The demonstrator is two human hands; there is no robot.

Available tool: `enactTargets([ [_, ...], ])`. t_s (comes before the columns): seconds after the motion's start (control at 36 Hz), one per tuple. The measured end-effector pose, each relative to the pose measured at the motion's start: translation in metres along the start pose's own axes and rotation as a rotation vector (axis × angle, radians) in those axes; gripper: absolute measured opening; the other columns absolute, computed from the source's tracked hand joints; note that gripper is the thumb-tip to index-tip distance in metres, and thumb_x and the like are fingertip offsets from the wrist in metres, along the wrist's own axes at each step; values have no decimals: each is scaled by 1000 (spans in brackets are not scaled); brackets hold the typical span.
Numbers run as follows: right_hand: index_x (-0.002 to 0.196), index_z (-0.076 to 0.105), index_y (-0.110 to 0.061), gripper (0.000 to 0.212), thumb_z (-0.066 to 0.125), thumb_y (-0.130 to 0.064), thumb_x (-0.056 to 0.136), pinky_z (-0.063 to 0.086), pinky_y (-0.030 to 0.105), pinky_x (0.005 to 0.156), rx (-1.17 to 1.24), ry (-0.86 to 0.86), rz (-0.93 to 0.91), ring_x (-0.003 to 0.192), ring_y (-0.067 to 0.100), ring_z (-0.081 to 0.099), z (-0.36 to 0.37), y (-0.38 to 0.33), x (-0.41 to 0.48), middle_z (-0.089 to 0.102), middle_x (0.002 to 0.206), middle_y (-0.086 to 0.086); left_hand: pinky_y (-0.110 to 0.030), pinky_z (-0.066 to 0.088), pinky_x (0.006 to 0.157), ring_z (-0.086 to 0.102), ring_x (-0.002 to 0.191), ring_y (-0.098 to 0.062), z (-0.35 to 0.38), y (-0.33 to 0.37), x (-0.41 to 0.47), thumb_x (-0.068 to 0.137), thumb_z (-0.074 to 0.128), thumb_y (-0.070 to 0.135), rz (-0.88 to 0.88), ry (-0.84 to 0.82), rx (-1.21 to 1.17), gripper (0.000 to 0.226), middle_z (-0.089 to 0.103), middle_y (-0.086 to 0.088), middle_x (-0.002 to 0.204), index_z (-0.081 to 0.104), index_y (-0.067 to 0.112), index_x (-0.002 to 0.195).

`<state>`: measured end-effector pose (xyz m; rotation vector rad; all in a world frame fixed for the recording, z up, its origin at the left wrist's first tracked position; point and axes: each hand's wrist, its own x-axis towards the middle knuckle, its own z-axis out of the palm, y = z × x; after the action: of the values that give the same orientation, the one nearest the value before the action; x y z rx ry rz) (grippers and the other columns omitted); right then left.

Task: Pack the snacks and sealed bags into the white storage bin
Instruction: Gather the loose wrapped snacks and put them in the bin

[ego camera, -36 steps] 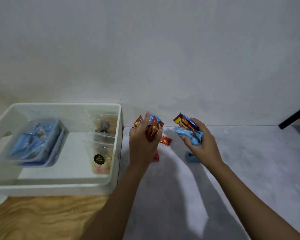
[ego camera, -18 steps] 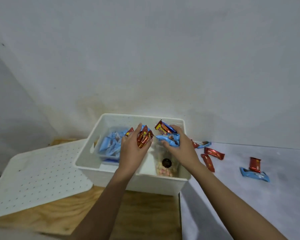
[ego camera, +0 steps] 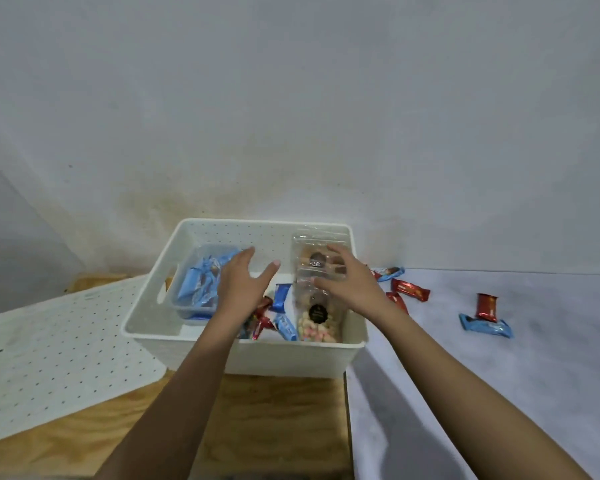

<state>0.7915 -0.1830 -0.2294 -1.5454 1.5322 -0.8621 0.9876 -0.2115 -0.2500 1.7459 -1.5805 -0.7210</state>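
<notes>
— What has been changed since a moment ago?

— The red and blue snack bars (ego camera: 271,315) that were held in both hands have been let go. They are now seen lying in a loose heap on the floor of the white storage bin (ego camera: 243,355).

— How are the hands held?

— The left hand (ego camera: 245,284) is spread open above the heap, with nothing held. The right hand (ego camera: 349,284) is open too, and its fingers are laid over the clear sealed bags (ego camera: 317,289). Nothing is gripped by it.

— What is the bin made of?

— Hard white plastic, dotted with tiny holes, in a box shape with round corners. A clear tub of shiny blue packets (ego camera: 201,280) is kept at its left side. The crinkly clear bags are stood at its right side, and small pastel sweets can be seen in the near one.

— What is left outside?

— More shiny bars (ego camera: 409,289) are scattered on the grey cloth (ego camera: 499,393) to the right. A flat white lid (ego camera: 49,355) with dots is laid on the wooden table (ego camera: 267,427) to the left.
</notes>
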Motion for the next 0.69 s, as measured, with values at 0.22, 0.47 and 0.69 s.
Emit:
enactTargets([
  [0.22,131,44,-18,52,67,-20,84,37,23,85,-46,281,55,103,15,52,-116,83,-21,58,120,9,-34,34,109,41,125,-12,97,126,-26,92,52,31,294,24,-184,37,48,2,135,50,21,128],
  [0.47,138,36,-18,62,66,-27,85,34,22,92,-280,215,172,122,22,45,-198,229,-58,44,136,6,-35,40,106,48,123,-20,261,113,-69,88,54,29,290,-143,-53,41,56,-7,129,53,10,124],
  [0.69,146,21,-24,88,55,-66,76,29,48,111,-576,157,96,135,38,23,-211,306,-44,26,148,17,-53,7,115,18,140,-25,323,46,-59,86,21,68,266,-153,525,77,30,-9,151,26,18,144],
])
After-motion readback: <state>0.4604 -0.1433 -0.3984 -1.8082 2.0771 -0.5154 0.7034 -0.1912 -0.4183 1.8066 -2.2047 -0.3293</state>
